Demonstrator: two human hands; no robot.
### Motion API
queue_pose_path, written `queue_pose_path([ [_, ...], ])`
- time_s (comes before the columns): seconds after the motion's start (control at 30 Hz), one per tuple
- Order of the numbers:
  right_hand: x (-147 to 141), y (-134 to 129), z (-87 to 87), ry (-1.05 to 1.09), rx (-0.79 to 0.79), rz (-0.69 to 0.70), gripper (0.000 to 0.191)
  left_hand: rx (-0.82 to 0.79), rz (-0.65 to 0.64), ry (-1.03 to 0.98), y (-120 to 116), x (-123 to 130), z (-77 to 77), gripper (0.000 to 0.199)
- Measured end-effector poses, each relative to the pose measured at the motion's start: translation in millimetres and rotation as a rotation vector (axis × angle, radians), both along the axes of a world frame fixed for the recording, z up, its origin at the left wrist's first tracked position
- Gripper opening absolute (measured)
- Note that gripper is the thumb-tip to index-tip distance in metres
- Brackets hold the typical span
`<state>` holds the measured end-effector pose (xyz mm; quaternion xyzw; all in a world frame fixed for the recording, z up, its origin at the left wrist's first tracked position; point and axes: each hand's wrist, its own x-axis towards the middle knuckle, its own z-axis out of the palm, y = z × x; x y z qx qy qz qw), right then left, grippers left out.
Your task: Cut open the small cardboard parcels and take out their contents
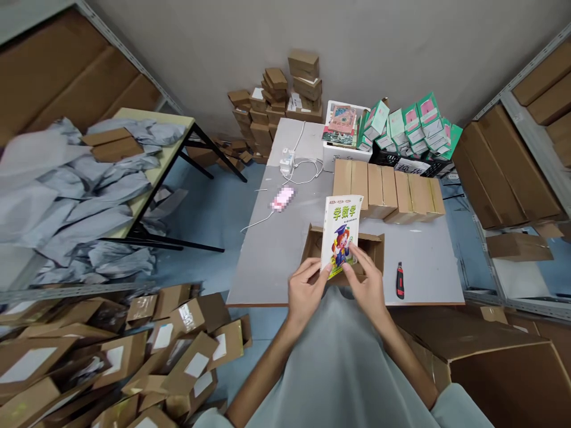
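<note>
Between my two hands I hold a children's math book (341, 229) with a cartoon figure in a graduation cap on its cover. My left hand (306, 289) grips its lower left edge, thumb on the front. At the lower right edge, my right hand (366, 279) has its thumb and fingers on the cover. Below and behind the book sits an open cardboard box (373, 245) on the grey table (267, 261), its inside partly hidden by book and hands. A red and black box cutter (400, 280) lies to the right of my right hand.
Closed cardboard boxes (382, 189) line the table behind the book. Beyond them stand a white bin (345, 159) of books and a crate of green boxes (414, 128). A power strip (286, 163) with cables lies left. Opened cartons (178, 351) cover the floor; grey parcels (102, 196) fill another table.
</note>
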<state>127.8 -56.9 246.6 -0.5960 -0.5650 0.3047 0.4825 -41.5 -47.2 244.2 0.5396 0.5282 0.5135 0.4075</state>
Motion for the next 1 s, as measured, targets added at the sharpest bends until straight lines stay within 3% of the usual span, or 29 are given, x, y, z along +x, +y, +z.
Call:
queue_pose_path([
  [0.1, -20, -3, 4.1, 0.062, -0.060, 0.037, 0.064, 0.142, -0.030, 0.118, -10, 9, -7.4, 0.019],
  [0.3, -27, 10, 10.5, 0.307, -0.113, -0.035, 0.041, 0.299, -0.236, 0.183, -22, 19, -12.9, 0.044],
  [0.4, -20, 16, 13.6, 0.393, -0.119, -0.050, 0.045, 0.309, -0.157, 0.176, -18, 2, -8.5, 0.037],
  [0.53, -21, 12, 13.1, 0.527, -0.151, -0.103, 0.051, 0.142, 0.100, 0.146, -4, -43, -8.9, 0.037],
  [0.6, -27, 8, 8.8, 0.632, -0.182, -0.116, 0.055, 0.001, 0.044, 0.028, 2, -64, -13.0, 0.047],
  [0.7, -37, 3, -1.7, 0.729, -0.233, -0.130, 0.057, -0.213, -0.164, -0.233, 5, -80, -21.1, 0.050],
  [0.8, -43, -3, -11.6, 0.731, -0.248, -0.164, 0.058, -0.317, -0.218, -0.359, 2, -79, -28.1, 0.047],
  [1.0, -40, -21, -16.9, 0.743, -0.253, -0.262, 0.055, -0.400, -0.270, -0.421, -1, -65, -32.4, 0.048],
])
